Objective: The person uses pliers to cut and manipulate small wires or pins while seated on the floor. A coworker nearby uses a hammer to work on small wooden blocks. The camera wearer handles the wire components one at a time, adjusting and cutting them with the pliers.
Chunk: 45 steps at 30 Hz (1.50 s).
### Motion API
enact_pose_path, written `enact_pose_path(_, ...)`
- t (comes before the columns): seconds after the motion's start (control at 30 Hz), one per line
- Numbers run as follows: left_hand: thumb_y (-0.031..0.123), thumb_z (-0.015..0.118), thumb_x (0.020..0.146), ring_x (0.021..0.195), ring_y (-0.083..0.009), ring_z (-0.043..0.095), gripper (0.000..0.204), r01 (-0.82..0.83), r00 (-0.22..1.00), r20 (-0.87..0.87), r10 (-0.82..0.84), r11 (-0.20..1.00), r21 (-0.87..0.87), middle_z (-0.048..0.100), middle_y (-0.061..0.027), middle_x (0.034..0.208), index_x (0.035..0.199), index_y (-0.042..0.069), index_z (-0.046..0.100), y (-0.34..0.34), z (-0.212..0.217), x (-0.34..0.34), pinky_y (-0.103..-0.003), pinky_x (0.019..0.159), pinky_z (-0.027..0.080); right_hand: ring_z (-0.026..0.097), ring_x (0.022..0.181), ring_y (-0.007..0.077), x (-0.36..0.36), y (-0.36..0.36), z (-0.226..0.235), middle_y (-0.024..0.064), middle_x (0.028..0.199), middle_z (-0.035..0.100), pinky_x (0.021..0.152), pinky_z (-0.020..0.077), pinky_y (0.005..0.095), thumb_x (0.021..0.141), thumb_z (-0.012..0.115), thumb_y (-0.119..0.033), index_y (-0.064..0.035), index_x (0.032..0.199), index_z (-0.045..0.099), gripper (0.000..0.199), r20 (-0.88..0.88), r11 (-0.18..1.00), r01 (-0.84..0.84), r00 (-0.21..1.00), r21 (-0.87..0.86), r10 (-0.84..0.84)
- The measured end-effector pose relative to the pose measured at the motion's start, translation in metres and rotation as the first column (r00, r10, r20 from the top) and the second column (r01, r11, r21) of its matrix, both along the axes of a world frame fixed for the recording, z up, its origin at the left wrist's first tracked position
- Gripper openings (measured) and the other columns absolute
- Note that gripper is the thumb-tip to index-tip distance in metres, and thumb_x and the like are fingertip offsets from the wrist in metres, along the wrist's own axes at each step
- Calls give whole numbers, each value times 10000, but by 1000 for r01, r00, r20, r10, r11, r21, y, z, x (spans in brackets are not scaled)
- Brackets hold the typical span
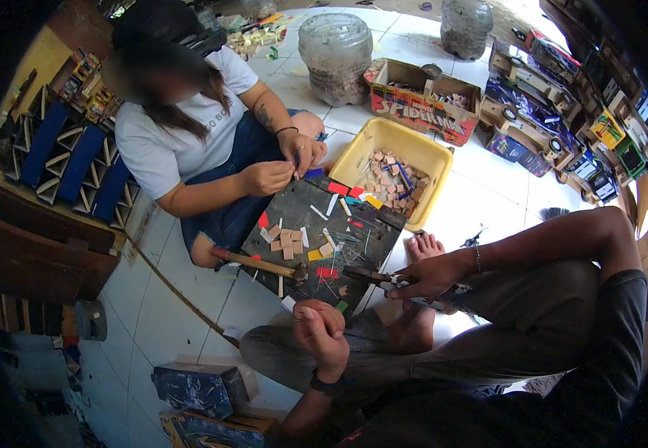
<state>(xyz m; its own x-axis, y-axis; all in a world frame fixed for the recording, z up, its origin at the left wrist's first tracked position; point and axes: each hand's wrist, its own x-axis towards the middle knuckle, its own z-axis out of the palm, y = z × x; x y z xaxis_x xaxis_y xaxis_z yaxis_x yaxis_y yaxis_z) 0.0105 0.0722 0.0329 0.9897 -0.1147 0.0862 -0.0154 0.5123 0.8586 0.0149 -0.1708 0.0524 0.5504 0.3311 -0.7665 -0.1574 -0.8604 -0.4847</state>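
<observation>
My left hand [321, 336] is raised over my folded leg near the board's front edge. Its fingers are curled together in a pinch; whatever thin thing may be in them is too small to name. My right hand [434, 275] is wrapped round a pair of pliers [368, 276], whose dark jaws point left over the dark work board [283, 216]. On that board lie a hammer [260, 263] with a wooden handle, small wooden blocks [286, 245], thin metal rods or nails [350, 246], and red, yellow and white strips.
Across the board sits a co-worker in a white shirt, both hands [286, 168] pinching something small. A yellow tub [437, 175] holds wooden pieces. Behind it stand a printed carton [421, 104] and a clear plastic container [335, 60]. Boxes [201, 388] lie at lower left.
</observation>
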Motion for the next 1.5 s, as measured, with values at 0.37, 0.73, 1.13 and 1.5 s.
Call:
enact_pose_path(0.37, 546, 620, 853, 1151, -301, 532, 645, 492, 538, 367, -758, 637, 594, 571, -140, 1216, 1254, 49, 529, -18, 30, -25, -432, 999, 396, -67, 1389, 538, -3, 3, -12, 371, 1499, 12, 1125, 5, 582, 797, 365, -808, -255, 1331, 545, 789, 112, 996, 50, 993, -80, -41)
enact_pose_path(0.73, 180, 621, 890, 1006, -261, 610, 424, 672, 121, 422, -899, 387, 631, 616, -93, 1063, 1302, 130, 536, -29, 45, -76, -440, 981, 417, 515, 1191, 269, -8, 5, -11, -5, 1048, 690, 1110, 140, 515, 914, 392, -638, -193, 1056, 670, 544, 85, 988, 151, 985, -14, -149)
enact_pose_path(1.13, 208, 551, 955, 749, -157, 553, 229, 949, 300, 258, -919, 316, 21, 540, -37, 777, 1139, 89, 619, -13, 47, -44, -304, 651, 438, 48, 1400, 475, -25, -5, -154, 275, 1513, 155, 1131, 25, 546, 759, 424, -809, -289, 1292, 585, 762, 555, 871, 378, 817, -314, -155)
enact_pose_path(1.5, 225, 506, 985, 743, -160, 552, 500, 446, 788, -109, -606, 683, -578, 558, -47, 801, 1433, 105, 319, -1, 21, -5, -468, 858, 467, 438, 1203, 331, -14, 5, -137, 160, 1195, 522, 1078, 260, 467, 702, 619, -573, -88, 1225, 539, 718, 784, 836, 435, 620, -335, -8)
